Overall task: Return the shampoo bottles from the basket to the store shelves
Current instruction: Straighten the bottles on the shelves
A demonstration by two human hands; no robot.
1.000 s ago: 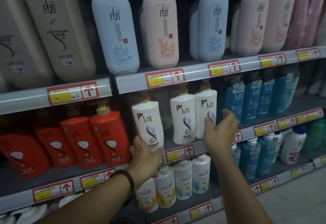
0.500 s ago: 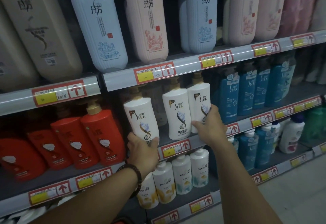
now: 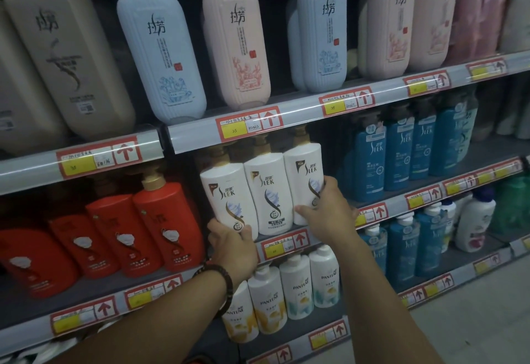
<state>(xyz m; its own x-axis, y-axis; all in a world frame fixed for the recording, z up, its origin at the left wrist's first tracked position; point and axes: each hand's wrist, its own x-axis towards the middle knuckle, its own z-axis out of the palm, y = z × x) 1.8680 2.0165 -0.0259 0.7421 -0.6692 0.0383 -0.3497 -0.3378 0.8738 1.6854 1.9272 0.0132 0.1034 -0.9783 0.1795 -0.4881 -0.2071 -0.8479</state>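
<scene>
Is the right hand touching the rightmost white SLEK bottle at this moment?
Touching. In the head view the right hand wraps the lower part of the rightmost white SLEK bottle, with the thumb across its front and no gap visible.

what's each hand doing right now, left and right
Left hand: closed around the base of the leftmost white Slek bottle.
Right hand: closed on the lower part of the rightmost white Slek bottle.
</scene>
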